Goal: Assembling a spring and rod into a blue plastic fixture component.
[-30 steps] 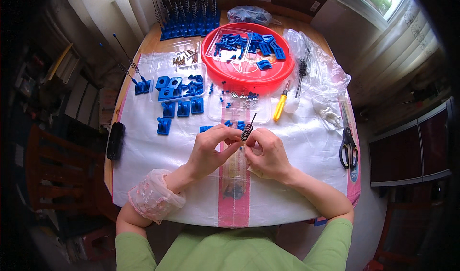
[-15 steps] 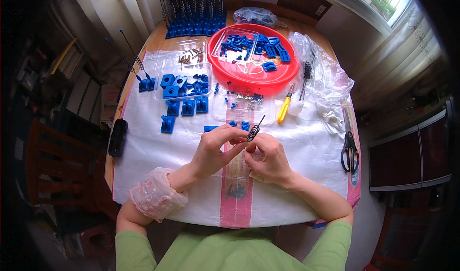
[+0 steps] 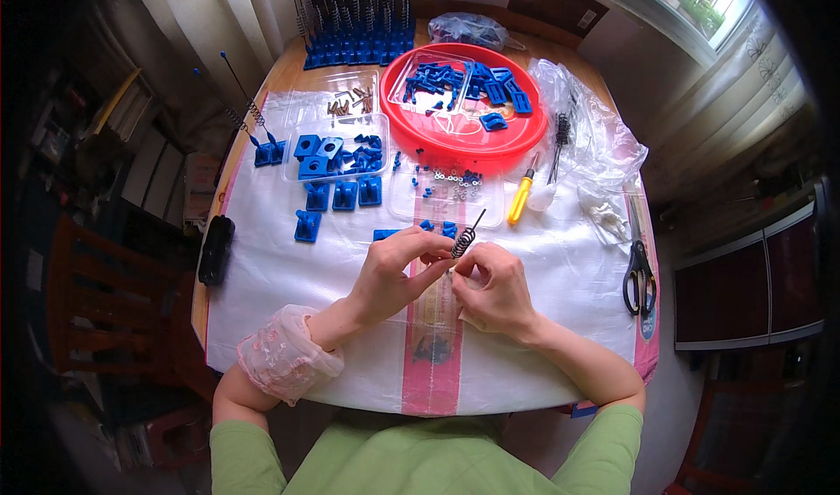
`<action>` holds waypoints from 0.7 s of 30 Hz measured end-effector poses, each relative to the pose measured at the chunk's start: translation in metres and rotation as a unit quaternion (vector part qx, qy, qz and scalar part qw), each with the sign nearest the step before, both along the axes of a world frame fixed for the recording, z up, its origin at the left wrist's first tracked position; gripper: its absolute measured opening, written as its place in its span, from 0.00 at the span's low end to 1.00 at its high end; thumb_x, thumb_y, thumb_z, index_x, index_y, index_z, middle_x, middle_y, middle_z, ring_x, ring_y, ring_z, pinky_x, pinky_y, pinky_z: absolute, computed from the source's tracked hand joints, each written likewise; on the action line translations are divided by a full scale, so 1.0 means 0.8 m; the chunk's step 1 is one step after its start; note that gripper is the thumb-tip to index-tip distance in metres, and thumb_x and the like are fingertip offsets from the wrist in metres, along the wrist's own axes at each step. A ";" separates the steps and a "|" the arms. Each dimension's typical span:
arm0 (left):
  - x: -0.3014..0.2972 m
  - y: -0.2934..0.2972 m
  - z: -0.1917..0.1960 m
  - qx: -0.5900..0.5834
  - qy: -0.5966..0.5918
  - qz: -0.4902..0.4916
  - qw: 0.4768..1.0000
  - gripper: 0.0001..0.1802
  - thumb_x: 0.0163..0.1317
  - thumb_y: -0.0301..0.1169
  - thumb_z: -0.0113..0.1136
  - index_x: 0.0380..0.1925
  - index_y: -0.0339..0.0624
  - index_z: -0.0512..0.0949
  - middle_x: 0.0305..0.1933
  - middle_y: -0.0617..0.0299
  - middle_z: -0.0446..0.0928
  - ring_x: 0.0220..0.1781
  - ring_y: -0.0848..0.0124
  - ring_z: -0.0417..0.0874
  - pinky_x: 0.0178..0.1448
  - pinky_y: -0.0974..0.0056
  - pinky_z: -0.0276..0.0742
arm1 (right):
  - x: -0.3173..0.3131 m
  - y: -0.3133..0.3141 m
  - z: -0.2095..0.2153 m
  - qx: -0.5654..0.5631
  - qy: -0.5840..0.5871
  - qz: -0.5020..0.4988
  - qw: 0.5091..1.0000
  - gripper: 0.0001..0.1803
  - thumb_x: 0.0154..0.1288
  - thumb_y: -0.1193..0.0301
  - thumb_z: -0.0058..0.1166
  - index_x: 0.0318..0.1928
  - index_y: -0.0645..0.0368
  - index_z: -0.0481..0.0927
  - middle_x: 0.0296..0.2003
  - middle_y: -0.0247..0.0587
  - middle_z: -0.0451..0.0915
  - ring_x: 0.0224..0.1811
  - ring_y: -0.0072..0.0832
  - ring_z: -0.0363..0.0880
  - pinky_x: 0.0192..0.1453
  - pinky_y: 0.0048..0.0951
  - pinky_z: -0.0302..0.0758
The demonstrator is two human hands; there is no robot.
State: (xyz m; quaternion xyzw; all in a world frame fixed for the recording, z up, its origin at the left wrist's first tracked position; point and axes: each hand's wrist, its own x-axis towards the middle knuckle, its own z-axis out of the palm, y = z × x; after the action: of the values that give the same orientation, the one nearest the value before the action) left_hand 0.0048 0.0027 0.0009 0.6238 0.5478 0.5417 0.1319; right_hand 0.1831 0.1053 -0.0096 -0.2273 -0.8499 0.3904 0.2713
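Note:
My left hand [image 3: 395, 272] pinches the lower end of a black coil spring [image 3: 463, 241], whose thin straight end points up and to the right. Close beside it, my right hand [image 3: 492, 292] has thumb and forefinger pressed together below the spring; a small piece shows at the fingertips, too small to name. A bit of pale cloth or paper sits under the right palm. Just beyond my hands lie a blue plastic bar [image 3: 385, 234] and small blue parts [image 3: 449, 230], partly hidden by my left fingers.
Several blue bases [image 3: 344, 196] stand left of a clear tray of nuts [image 3: 455, 180]. Behind are a red basin [image 3: 411, 136] with blue parts and a rack of spring rods [image 3: 359, 49]. A yellow screwdriver [image 3: 521, 199] and scissors [image 3: 640, 281] lie to the right, a black case [image 3: 216, 250] left.
My right fingertips have shifted slightly under the spring, and a small piece now shows at them. My left hand and the spring stay nearly in place.

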 end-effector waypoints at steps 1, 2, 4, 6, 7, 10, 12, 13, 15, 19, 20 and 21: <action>0.000 0.000 0.001 0.001 0.001 0.000 1.000 0.15 0.58 0.17 0.75 0.45 0.39 0.86 0.36 0.59 0.86 0.35 0.71 0.87 0.40 0.66 0.83 | 0.000 0.001 0.001 -0.005 -0.003 -0.006 1.000 0.06 0.56 0.75 0.66 0.30 0.62 0.81 0.29 0.46 0.81 0.34 0.44 0.82 0.41 0.43 0.76; 0.000 -0.001 0.002 0.003 0.001 -0.001 1.000 0.14 0.58 0.17 0.75 0.45 0.39 0.86 0.36 0.59 0.86 0.35 0.71 0.87 0.40 0.66 0.83 | 0.000 0.001 0.002 -0.003 0.000 -0.001 1.000 0.06 0.56 0.75 0.66 0.30 0.62 0.80 0.29 0.46 0.81 0.34 0.44 0.82 0.41 0.43 0.76; 0.000 -0.001 0.002 0.005 0.001 -0.001 1.000 0.14 0.58 0.17 0.75 0.45 0.39 0.86 0.36 0.59 0.86 0.35 0.71 0.87 0.40 0.66 0.83 | 0.001 0.001 0.001 0.001 0.006 0.008 1.000 0.06 0.56 0.75 0.66 0.30 0.62 0.80 0.29 0.46 0.81 0.34 0.44 0.82 0.41 0.42 0.77; 0.000 0.000 0.001 0.007 -0.001 -0.002 1.000 0.14 0.58 0.18 0.76 0.45 0.39 0.86 0.36 0.59 0.86 0.35 0.71 0.86 0.40 0.66 0.83 | -0.001 0.001 -0.002 0.007 0.015 -0.001 1.000 0.06 0.57 0.75 0.66 0.30 0.62 0.80 0.29 0.46 0.81 0.34 0.44 0.82 0.41 0.42 0.77; 0.000 0.000 0.002 0.008 0.001 -0.003 1.000 0.14 0.58 0.18 0.76 0.45 0.39 0.86 0.36 0.59 0.86 0.35 0.71 0.86 0.40 0.66 0.83 | -0.001 0.001 -0.004 0.011 0.020 -0.006 1.000 0.06 0.57 0.75 0.66 0.30 0.62 0.80 0.29 0.46 0.81 0.34 0.43 0.82 0.41 0.42 0.77; 0.002 0.000 0.006 0.008 0.003 -0.003 1.000 0.14 0.58 0.18 0.76 0.44 0.39 0.86 0.36 0.59 0.87 0.35 0.71 0.86 0.40 0.66 0.83 | -0.003 0.004 -0.007 0.024 0.007 -0.004 1.000 0.06 0.57 0.75 0.66 0.30 0.62 0.80 0.29 0.45 0.81 0.35 0.43 0.82 0.41 0.42 0.77; 0.002 0.000 0.007 0.001 0.001 -0.001 1.000 0.14 0.58 0.17 0.76 0.44 0.39 0.87 0.36 0.59 0.87 0.35 0.71 0.87 0.40 0.66 0.83 | -0.003 0.007 -0.008 0.024 0.011 -0.005 1.000 0.06 0.57 0.75 0.66 0.30 0.61 0.80 0.29 0.44 0.81 0.35 0.43 0.82 0.41 0.43 0.77; 0.002 -0.001 0.006 0.000 0.000 0.000 1.000 0.14 0.58 0.17 0.76 0.44 0.39 0.87 0.36 0.59 0.87 0.34 0.71 0.87 0.40 0.66 0.83 | -0.004 0.007 -0.008 0.024 0.014 -0.005 1.000 0.06 0.57 0.75 0.66 0.30 0.61 0.80 0.29 0.44 0.81 0.35 0.42 0.82 0.41 0.43 0.77; 0.001 -0.001 0.004 0.000 -0.001 0.002 1.000 0.14 0.58 0.17 0.76 0.44 0.39 0.87 0.36 0.59 0.87 0.34 0.71 0.87 0.40 0.66 0.82 | -0.001 0.006 -0.004 0.016 0.007 0.005 1.000 0.06 0.57 0.75 0.66 0.30 0.61 0.80 0.29 0.44 0.81 0.35 0.42 0.82 0.41 0.43 0.77; 0.002 0.001 0.002 0.005 -0.002 0.002 1.000 0.14 0.58 0.18 0.76 0.44 0.40 0.87 0.36 0.59 0.87 0.34 0.71 0.87 0.39 0.67 0.82 | -0.001 0.006 -0.003 0.038 0.005 0.000 0.999 0.06 0.57 0.75 0.66 0.30 0.61 0.80 0.30 0.44 0.81 0.36 0.42 0.82 0.41 0.43 0.77; 0.002 0.001 0.002 0.003 -0.002 0.003 1.000 0.14 0.58 0.18 0.76 0.44 0.39 0.87 0.36 0.59 0.87 0.34 0.71 0.87 0.39 0.67 0.82 | -0.001 0.007 -0.002 0.044 0.002 -0.011 0.999 0.07 0.57 0.74 0.66 0.30 0.61 0.80 0.29 0.44 0.81 0.35 0.43 0.82 0.41 0.43 0.77; 0.002 0.001 0.002 0.002 -0.002 0.004 1.000 0.14 0.58 0.18 0.76 0.44 0.39 0.87 0.36 0.59 0.87 0.34 0.72 0.87 0.39 0.67 0.82 | -0.001 0.008 0.000 0.051 -0.001 -0.023 0.998 0.07 0.57 0.74 0.66 0.30 0.61 0.79 0.29 0.44 0.81 0.35 0.43 0.82 0.41 0.43 0.77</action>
State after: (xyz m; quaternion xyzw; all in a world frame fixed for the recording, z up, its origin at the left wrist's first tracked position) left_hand 0.0065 0.0034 0.0024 0.6209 0.5486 0.5446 0.1299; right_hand 0.1824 0.1115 -0.0098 -0.2327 -0.8634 0.3404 0.2908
